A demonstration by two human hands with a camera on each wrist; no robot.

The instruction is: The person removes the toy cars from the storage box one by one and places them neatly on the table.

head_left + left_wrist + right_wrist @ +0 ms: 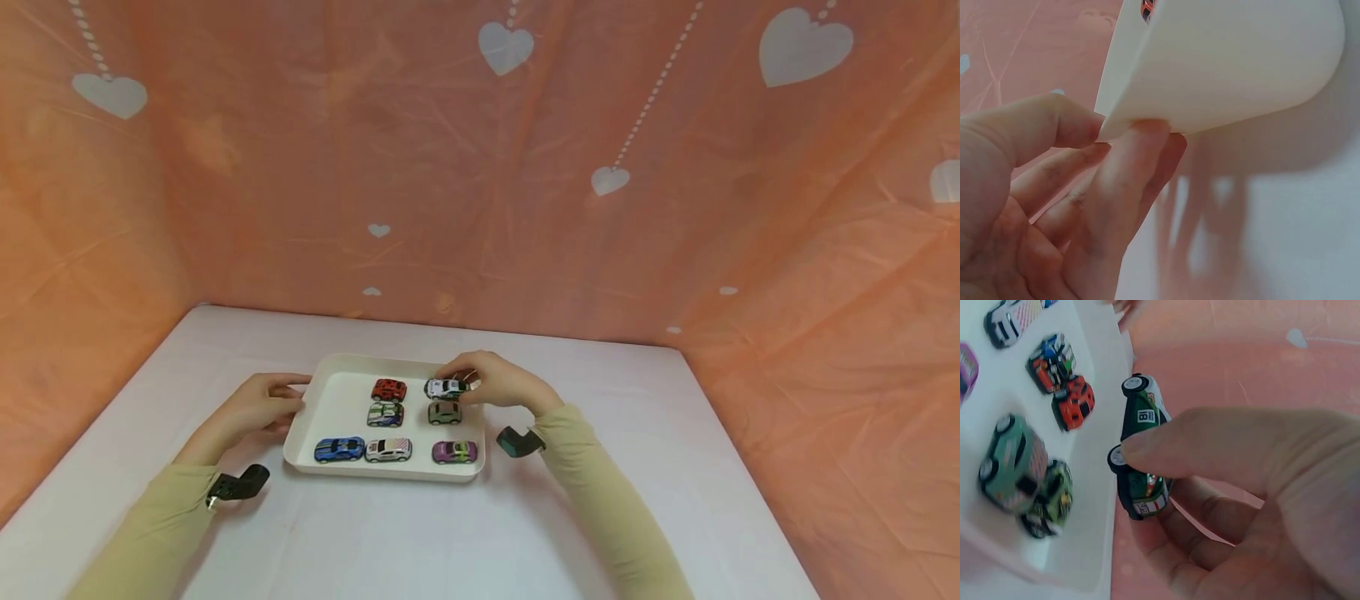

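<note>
My left hand (253, 410) pinches the left rim of a white rectangular tray (330, 421), thumb on top and fingers underneath. In the right wrist view, my right hand (1229, 487) holds a white and dark green toy car (1144, 419) between thumb and fingers, above the tray's far right part. Inside the tray, a grey-green toy car (445, 412) lies close to the held one. A lime-green toy car (1057, 497) shows beside it in the right wrist view; the held car seems to hide it from the head view.
Other toy cars sit in the tray: red (389, 389), white-green-blue (386, 414), blue (339, 449), white (388, 450) and purple (454, 452). A white-covered table (360, 542) lies beneath. Orange curtains (420, 167) with hearts enclose the back and sides.
</note>
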